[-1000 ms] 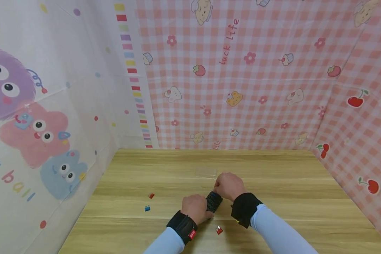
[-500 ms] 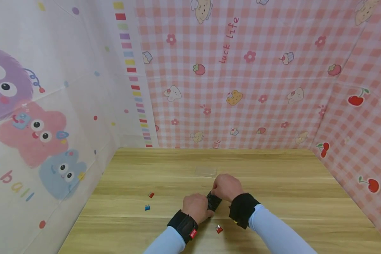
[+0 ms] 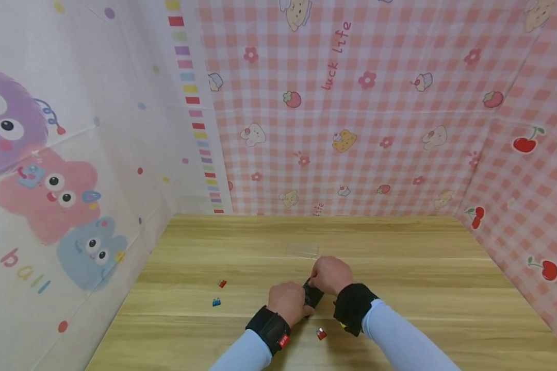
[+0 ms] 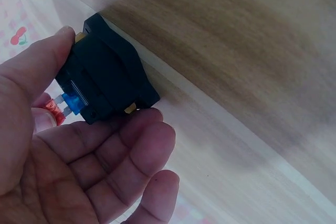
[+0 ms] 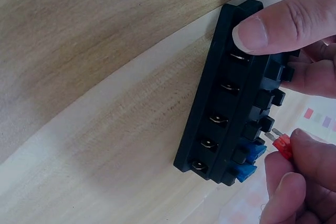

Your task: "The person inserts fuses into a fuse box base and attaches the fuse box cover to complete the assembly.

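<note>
My left hand (image 3: 286, 303) grips a black fuse block (image 5: 223, 98) by its two sides, thumb on one and fingers on the other. Metal terminals line the side of the block seen in the right wrist view. Two blue blade fuses (image 5: 245, 172) sit in slots at one end. Between thumb and fingertips, my right hand (image 3: 332, 274) pinches a red blade fuse (image 5: 283, 146). Its metal prongs point at the block, beside the blue fuses and apart from the slots. In the head view, the hands hide the red fuse and part of the block.
On the wooden table (image 3: 399, 247) lie a loose red fuse (image 3: 222, 283) and a blue fuse (image 3: 216, 302) to the left. Another red fuse (image 3: 322, 334) lies in front of the hands. Beyond them is a clear flat cover (image 3: 302, 250). Printed cloth walls surround the table.
My right hand has shifted slightly left and nearer over the fuse block, covering more of its far end. The left hand keeps its grip; the loose fuses have stayed put.
</note>
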